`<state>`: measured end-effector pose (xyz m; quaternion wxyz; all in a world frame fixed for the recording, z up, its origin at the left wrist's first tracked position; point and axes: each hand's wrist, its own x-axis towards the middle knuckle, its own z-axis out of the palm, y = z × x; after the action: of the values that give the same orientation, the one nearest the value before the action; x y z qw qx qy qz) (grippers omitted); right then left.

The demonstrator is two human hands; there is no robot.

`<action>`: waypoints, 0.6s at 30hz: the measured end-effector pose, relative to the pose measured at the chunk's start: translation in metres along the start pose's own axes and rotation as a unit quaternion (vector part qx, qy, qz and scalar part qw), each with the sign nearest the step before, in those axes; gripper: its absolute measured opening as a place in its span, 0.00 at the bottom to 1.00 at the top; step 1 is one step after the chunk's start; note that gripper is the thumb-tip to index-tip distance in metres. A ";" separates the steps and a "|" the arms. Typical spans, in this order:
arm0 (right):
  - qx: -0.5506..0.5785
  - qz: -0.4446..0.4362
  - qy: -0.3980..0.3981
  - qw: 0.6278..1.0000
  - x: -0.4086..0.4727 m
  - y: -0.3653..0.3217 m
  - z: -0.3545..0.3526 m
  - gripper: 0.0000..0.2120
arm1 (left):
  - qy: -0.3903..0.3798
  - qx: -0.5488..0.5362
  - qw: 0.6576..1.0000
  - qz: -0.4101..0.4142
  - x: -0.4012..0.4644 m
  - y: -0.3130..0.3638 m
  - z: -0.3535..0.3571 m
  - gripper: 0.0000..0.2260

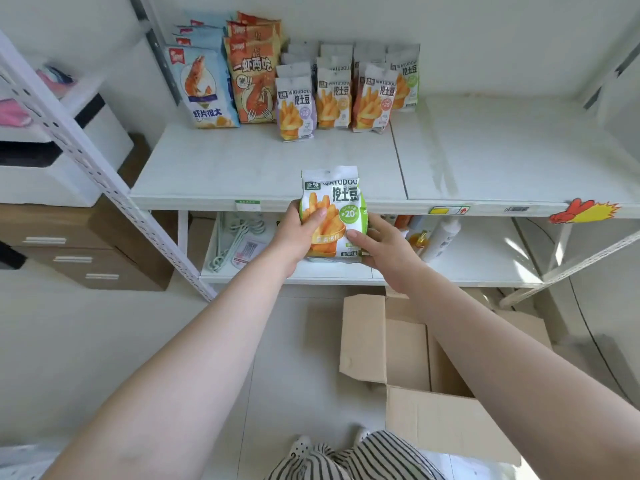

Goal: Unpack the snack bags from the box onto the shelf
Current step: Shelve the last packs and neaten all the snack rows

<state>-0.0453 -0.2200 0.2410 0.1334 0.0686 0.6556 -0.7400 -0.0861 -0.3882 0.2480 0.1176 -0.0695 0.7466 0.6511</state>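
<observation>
The box [415, 358] sits open on the floor, close to the person. Both arms reach out over it. The left hand [298, 233] has a grip on the left side of a green bag [334, 213], thumb on the front. The right hand [381, 244] holds the other side, one fingertip on the front. The bag is upright, in front of the shelf [263, 174] edge, not on it yet. If it is set down too near the edge, it may tip and fall. Pushed back too fast, it may knock over the rows [336, 95] behind.
</observation>
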 end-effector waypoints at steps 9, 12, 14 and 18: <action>-0.029 -0.021 0.019 0.999 0.080 -0.016 -0.024 0.20 | -0.001 0.018 1.000 0.015 0.075 0.020 0.013 0.17; -0.035 -0.027 0.011 0.999 0.111 -0.025 -0.030 0.19 | -0.002 0.032 0.999 0.025 0.104 0.031 0.009 0.16; -0.030 -0.029 0.009 0.999 0.127 -0.032 -0.033 0.18 | 0.009 0.043 0.999 0.030 0.121 0.040 0.005 0.16; -0.038 -0.034 -0.003 0.999 0.154 -0.042 -0.044 0.22 | 0.040 0.031 0.997 0.052 0.154 0.064 -0.002 0.21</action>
<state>-0.2076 -0.1891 0.2323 0.1128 0.0392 0.6846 -0.7190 -0.2513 -0.3734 0.2682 0.0561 -0.0526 0.7732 0.6294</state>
